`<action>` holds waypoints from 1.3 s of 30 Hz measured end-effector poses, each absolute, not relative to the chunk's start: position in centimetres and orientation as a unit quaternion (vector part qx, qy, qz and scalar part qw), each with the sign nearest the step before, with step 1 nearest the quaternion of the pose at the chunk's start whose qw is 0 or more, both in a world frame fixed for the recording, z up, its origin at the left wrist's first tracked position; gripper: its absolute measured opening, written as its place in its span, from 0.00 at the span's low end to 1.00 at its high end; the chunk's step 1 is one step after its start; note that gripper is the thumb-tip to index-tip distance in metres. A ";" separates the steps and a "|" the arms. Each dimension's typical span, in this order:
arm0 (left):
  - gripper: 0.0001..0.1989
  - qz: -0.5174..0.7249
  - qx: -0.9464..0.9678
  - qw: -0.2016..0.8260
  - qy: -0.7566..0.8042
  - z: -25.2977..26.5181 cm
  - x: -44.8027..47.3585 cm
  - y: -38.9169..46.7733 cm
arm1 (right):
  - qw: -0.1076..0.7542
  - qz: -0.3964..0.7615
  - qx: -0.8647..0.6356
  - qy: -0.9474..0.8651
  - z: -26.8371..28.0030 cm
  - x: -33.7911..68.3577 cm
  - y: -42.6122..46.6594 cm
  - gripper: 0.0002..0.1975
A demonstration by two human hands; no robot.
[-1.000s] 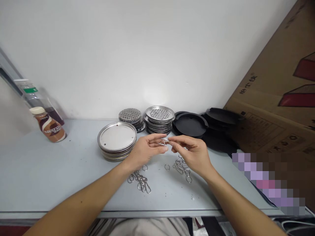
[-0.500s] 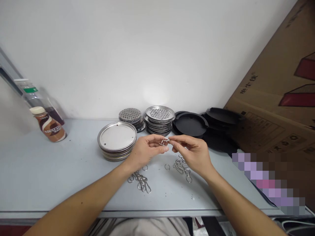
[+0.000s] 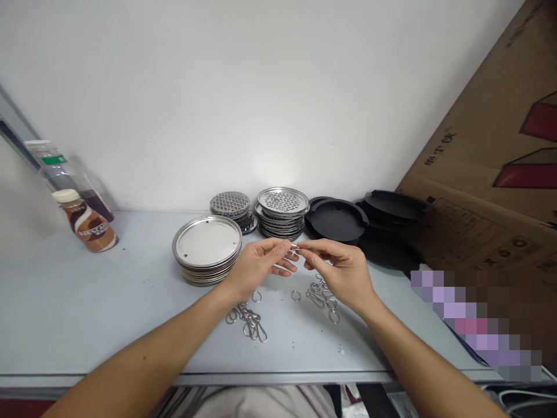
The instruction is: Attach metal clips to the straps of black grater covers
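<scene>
My left hand (image 3: 263, 264) pinches a small silver metal clip (image 3: 295, 247) between thumb and forefinger, its other fingers loosely spread below. From the other side, the thumb and forefinger of my right hand (image 3: 342, 270) grip the same piece. Fingers hide most of it, so I cannot tell whether a ring is joined to it. Under my left wrist lies a pile of snap hooks and split rings (image 3: 251, 325). Another pile of hooks and rings (image 3: 319, 295) is beside my right hand, with a single split ring (image 3: 296, 296) between the piles.
A stack of round metal lids (image 3: 206, 241) stands left of my hands. Behind are perforated metal discs (image 3: 282, 201) and black round trays (image 3: 338, 220). Two bottles, one a brown coffee bottle (image 3: 90, 225), stand far left. A cardboard box (image 3: 478, 191) leans at the right.
My left thumb has moved up onto the metal clip, and the other left fingers have opened out below. The right hand has barely moved.
</scene>
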State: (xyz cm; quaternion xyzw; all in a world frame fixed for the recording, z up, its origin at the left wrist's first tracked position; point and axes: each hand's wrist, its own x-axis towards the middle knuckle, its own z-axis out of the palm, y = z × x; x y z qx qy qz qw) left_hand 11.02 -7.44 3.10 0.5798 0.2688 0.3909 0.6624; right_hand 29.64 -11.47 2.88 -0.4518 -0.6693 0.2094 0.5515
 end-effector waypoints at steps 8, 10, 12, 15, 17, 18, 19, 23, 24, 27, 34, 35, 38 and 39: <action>0.15 0.397 0.626 0.609 0.282 3.3 10.9 -7.6 | 0.533 0.181 -0.459 -0.688 3.0 29.6 -11.6 0.07; 0.15 0.403 0.641 0.586 0.289 3.3 10.9 -7.6 | 0.530 0.180 -0.456 -0.692 3.1 29.5 -11.6 0.07; 0.13 0.410 0.646 0.571 0.295 3.2 11.0 -7.6 | 0.528 0.175 -0.451 -0.698 3.1 29.5 -11.6 0.08; 0.10 0.424 0.643 0.561 0.301 3.3 11.0 -7.7 | 0.530 0.165 -0.447 -0.701 3.0 29.4 -11.6 0.08; 0.09 0.433 0.646 0.548 0.309 3.3 11.0 -7.8 | 0.532 0.163 -0.449 -0.699 2.9 29.4 -11.6 0.08; 0.09 0.437 0.648 0.539 0.313 3.4 11.0 -7.8 | 0.533 0.162 -0.449 -0.698 2.9 29.4 -11.6 0.08; 0.09 0.439 0.651 0.533 0.316 3.4 11.0 -7.8 | 0.534 0.159 -0.447 -0.699 2.9 29.5 -11.6 0.08; 0.09 0.439 0.650 0.536 0.312 3.3 11.1 -7.9 | 0.542 0.135 -0.430 -0.709 2.8 29.3 -11.8 0.07; 0.09 0.441 0.648 0.537 0.312 3.3 11.1 -7.9 | 0.543 0.128 -0.425 -0.713 2.8 29.2 -11.8 0.07; 0.06 0.447 0.649 0.525 0.321 3.3 11.2 -8.0 | 0.543 0.113 -0.409 -0.725 2.9 28.9 -12.0 0.09; 0.12 0.470 0.617 0.546 0.317 3.3 11.1 -8.1 | 0.561 0.150 -0.429 -0.692 3.0 29.1 -12.1 0.07; 0.14 0.470 0.614 0.548 0.319 3.3 11.1 -8.0 | 0.562 0.158 -0.431 -0.688 3.0 29.2 -12.1 0.06; 0.13 0.458 0.627 0.544 0.317 3.3 11.0 -7.9 | 0.566 0.178 -0.432 -0.679 2.9 29.3 -12.0 0.06; 0.13 0.454 0.636 0.539 0.313 3.3 11.0 -7.9 | 0.569 0.183 -0.432 -0.675 2.8 29.3 -11.9 0.06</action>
